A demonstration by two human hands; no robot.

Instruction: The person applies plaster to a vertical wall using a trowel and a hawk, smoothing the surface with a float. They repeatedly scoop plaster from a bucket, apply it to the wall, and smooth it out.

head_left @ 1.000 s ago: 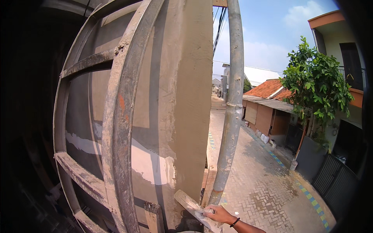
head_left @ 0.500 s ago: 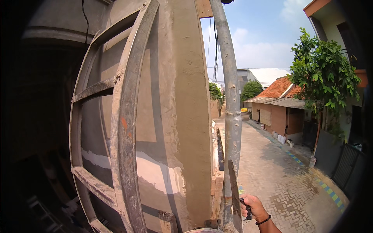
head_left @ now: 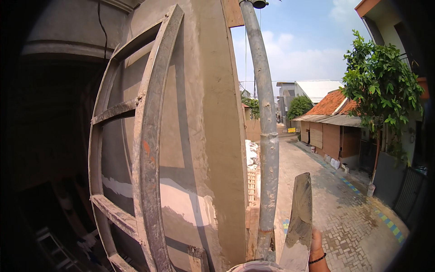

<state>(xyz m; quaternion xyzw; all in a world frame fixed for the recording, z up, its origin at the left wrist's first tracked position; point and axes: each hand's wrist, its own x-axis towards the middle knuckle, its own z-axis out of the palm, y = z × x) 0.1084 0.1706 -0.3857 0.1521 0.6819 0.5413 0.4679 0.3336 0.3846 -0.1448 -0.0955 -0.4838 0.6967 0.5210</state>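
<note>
My right hand (head_left: 316,245), a dark beaded bracelet at its wrist, is at the lower right, closed round the handle of a trowel (head_left: 298,215). The handle and most of the fingers are hidden behind the blade, which points up with its broad, mortar-smeared face showing. Below and left of the blade, the rim of a round container (head_left: 256,267) shows at the lower edge. A damp-looking plastered strip (head_left: 222,145) runs down the edge of the wall, apart from the trowel. My left hand is out of view.
A metal ladder-like frame (head_left: 148,136) stands before the wall (head_left: 174,109) on the left. A grey upright pole (head_left: 268,158) rises between the wall edge and the trowel. Wooden boards (head_left: 252,226) stand at the pole's foot. Beyond lie a paved street (head_left: 326,199), houses and a tree (head_left: 380,86).
My right hand has moved right and slightly down. The trowel has turned from nearly edge-on to showing its broad face. The view has shifted slightly.
</note>
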